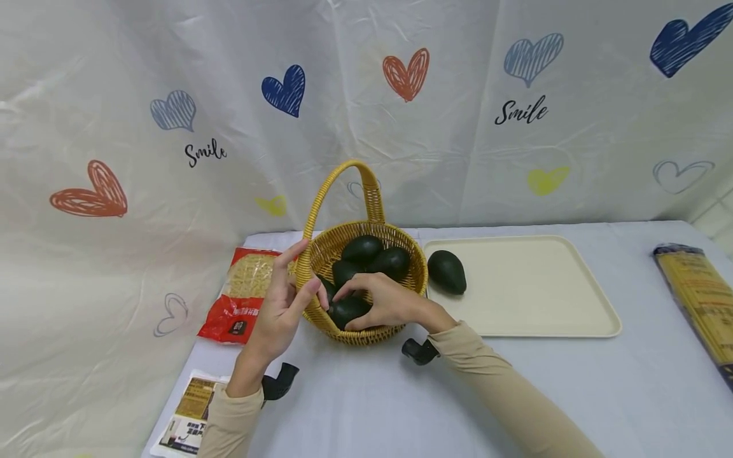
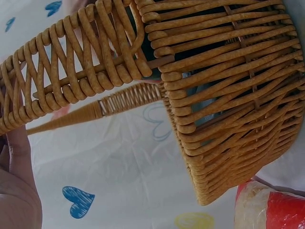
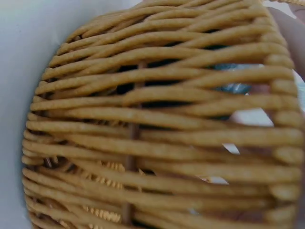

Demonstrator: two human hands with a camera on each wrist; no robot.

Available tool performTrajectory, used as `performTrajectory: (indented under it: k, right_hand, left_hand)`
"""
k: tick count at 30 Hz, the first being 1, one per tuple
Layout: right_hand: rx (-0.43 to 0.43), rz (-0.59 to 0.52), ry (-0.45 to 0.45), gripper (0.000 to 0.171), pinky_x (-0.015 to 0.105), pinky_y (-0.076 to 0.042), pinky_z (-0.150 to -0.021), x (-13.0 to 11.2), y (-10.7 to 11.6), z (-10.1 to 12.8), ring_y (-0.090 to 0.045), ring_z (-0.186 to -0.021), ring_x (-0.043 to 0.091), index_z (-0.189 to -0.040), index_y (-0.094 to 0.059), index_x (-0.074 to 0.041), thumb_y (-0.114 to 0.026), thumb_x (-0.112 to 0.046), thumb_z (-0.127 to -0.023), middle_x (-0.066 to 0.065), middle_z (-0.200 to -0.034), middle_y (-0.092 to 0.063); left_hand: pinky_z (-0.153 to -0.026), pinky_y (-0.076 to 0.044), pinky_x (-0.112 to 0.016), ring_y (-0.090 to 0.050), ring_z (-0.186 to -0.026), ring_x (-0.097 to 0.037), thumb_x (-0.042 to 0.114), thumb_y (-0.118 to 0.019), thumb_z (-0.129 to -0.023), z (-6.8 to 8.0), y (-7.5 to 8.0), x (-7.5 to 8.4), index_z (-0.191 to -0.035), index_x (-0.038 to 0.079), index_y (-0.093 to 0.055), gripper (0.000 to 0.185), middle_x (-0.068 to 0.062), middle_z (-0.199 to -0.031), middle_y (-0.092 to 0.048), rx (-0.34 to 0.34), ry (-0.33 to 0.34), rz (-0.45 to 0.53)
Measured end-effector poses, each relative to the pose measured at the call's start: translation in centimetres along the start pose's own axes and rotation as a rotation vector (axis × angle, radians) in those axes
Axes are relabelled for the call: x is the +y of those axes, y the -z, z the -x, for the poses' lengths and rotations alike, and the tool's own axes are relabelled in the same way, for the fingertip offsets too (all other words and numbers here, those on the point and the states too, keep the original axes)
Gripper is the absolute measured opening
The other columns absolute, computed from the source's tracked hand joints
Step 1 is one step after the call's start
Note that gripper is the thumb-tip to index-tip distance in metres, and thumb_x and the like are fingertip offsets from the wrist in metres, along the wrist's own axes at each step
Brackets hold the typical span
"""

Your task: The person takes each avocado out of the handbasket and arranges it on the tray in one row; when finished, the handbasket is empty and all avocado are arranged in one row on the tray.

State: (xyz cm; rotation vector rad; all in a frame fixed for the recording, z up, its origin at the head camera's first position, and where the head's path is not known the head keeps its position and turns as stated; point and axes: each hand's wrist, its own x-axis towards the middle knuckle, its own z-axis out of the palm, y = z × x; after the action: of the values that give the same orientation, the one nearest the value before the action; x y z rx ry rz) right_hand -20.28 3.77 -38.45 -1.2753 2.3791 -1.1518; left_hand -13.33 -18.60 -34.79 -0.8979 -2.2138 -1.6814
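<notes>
Your right hand (image 1: 385,305) is inside the basket (image 1: 417,280), fingers curled over the nearest avocado (image 1: 347,311) and gripping it from above, thumb low on its near side. That avocado lies at the front of the basket, against the near wall. Just beyond your fingertips sit more avocados: one (image 1: 344,271) right behind, one (image 1: 390,263) further back on the right, and one (image 1: 362,248) at the rear.

Your left hand (image 1: 280,310) is at the basket's left rim, fingers fairly straight and loosely spread; the thumb presses the outer weave and the forefinger reaches up near the foot of the handle (image 1: 332,186). It steadies the basket without wrapping round anything. In the left wrist view the weave (image 2: 228,105) fills the picture and only the edge of your palm shows; the right wrist view shows the basket wall (image 3: 157,133) close up, the fingers blurred behind it.

Outward from your right hand, past the basket's right side, a lone avocado (image 1: 446,271) rests on the left end of the tray (image 1: 550,299). Left of your left hand lies a red packet (image 1: 240,299), and near your left sleeve a printed leaflet (image 1: 186,416). Far right, a pasta pack (image 1: 701,299) lies at the table's (image 1: 630,394) edge.
</notes>
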Motion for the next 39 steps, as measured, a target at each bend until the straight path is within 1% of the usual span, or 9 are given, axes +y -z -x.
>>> performTrajectory:
  k: [6,11,15,18,20,24,29,32,39]
  right_hand:
    - [0.085,-0.031,0.013,0.045,0.044,-0.054,-0.1,-0.1,1.7,1.1,-0.062,-0.114,0.015,-0.125,-0.074,-0.015,-0.091,-0.022,-0.083,-0.004,-0.121,-0.07]
    - [0.153,-0.042,-0.017,0.046,0.043,-0.058,-0.086,-0.8,4.5,3.0,-0.062,-0.111,0.017,-0.125,-0.074,-0.017,-0.091,-0.022,-0.083,-0.004,-0.125,-0.069]
    - [0.202,-0.058,-0.048,0.048,0.04,-0.06,-0.08,-1.1,7.0,4.7,-0.063,-0.11,0.019,-0.127,-0.073,-0.016,-0.091,-0.021,-0.083,-0.001,-0.125,-0.068]
    - [0.24,-0.081,-0.09,0.049,0.037,-0.061,-0.084,-0.8,8.9,5.9,-0.063,-0.116,0.02,-0.129,-0.072,-0.015,-0.09,-0.018,-0.084,0.0,-0.127,-0.068]
    - [0.27,-0.086,-0.129,0.049,0.037,-0.06,-0.087,-0.4,10.2,7.0,-0.062,-0.119,0.021,-0.13,-0.071,-0.015,-0.09,-0.018,-0.085,0.001,-0.129,-0.067]
    - [0.329,-0.07,-0.218,0.048,0.04,-0.058,-0.093,0.6,12.3,9.3,-0.061,-0.122,0.02,-0.133,-0.07,-0.017,-0.087,-0.02,-0.088,-0.001,-0.131,-0.067]
    - [0.421,-0.068,-0.363,0.049,0.049,-0.046,-0.101,1.6,13.4,11.5,-0.06,-0.125,0.021,-0.136,-0.068,-0.022,-0.085,-0.03,-0.091,0.0,-0.132,-0.067]
    - [0.46,-0.071,-0.42,0.052,0.049,-0.042,-0.1,2.6,13.7,12.6,-0.059,-0.126,0.025,-0.139,-0.065,-0.019,-0.083,-0.031,-0.092,0.004,-0.135,-0.066]
    - [0.459,-0.1,-0.536,0.061,0.033,-0.056,-0.085,5.1,13.3,14.8,-0.06,-0.123,0.031,-0.144,-0.058,-0.006,-0.08,-0.033,-0.094,0.016,-0.14,-0.059]
  left_hand:
    - [-0.09,-0.052,-0.023,-0.064,-0.076,-0.018,-0.001,-0.051,-0.107,-0.2,-0.1,0.0,-0.159,0.008,-0.02,0.061,-0.011,-0.078,-0.061,-0.003,-0.022,-0.001]
    - [-0.085,-0.052,-0.024,-0.064,-0.075,-0.019,-0.002,-0.05,-0.107,-0.4,-0.1,-0.1,-0.16,0.008,-0.021,0.061,-0.011,-0.078,-0.061,-0.009,-0.041,0.011]
    - [-0.083,-0.051,-0.025,-0.064,-0.074,-0.018,-0.006,-0.05,-0.105,-0.4,-0.1,-0.1,-0.16,0.015,-0.024,0.064,-0.011,-0.077,-0.061,-0.002,-0.047,0.026]
    - [-0.082,-0.051,-0.025,-0.064,-0.074,-0.018,-0.007,-0.05,-0.104,-0.4,-0.1,-0.2,-0.16,0.013,-0.025,0.064,-0.011,-0.076,-0.061,0.003,-0.053,0.03]
    - [-0.081,-0.05,-0.025,-0.064,-0.075,-0.018,-0.006,-0.05,-0.105,-0.5,-0.2,-0.3,-0.159,0.006,-0.023,0.062,-0.01,-0.076,-0.061,0.0,-0.055,0.028]
    - [-0.08,-0.049,-0.026,-0.064,-0.075,-0.018,-0.006,-0.05,-0.105,-0.5,-0.3,-0.5,-0.159,0.005,-0.022,0.062,-0.009,-0.076,-0.062,-0.004,-0.048,0.023]
    - [-0.085,-0.049,-0.026,-0.064,-0.076,-0.017,-0.008,-0.05,-0.104,-0.2,-0.2,-0.3,-0.159,0.007,-0.021,0.064,-0.009,-0.077,-0.061,0.009,-0.022,0.018]
    - [-0.087,-0.049,-0.026,-0.064,-0.076,-0.017,-0.008,-0.049,-0.104,-0.1,-0.1,-0.2,-0.16,0.008,-0.02,0.065,-0.009,-0.078,-0.061,0.016,-0.017,0.022]
    - [-0.089,-0.05,-0.026,-0.064,-0.077,-0.017,-0.006,-0.05,-0.105,-0.1,-0.1,-0.2,-0.16,0.009,-0.021,0.064,-0.008,-0.079,-0.062,0.006,-0.031,0.034]
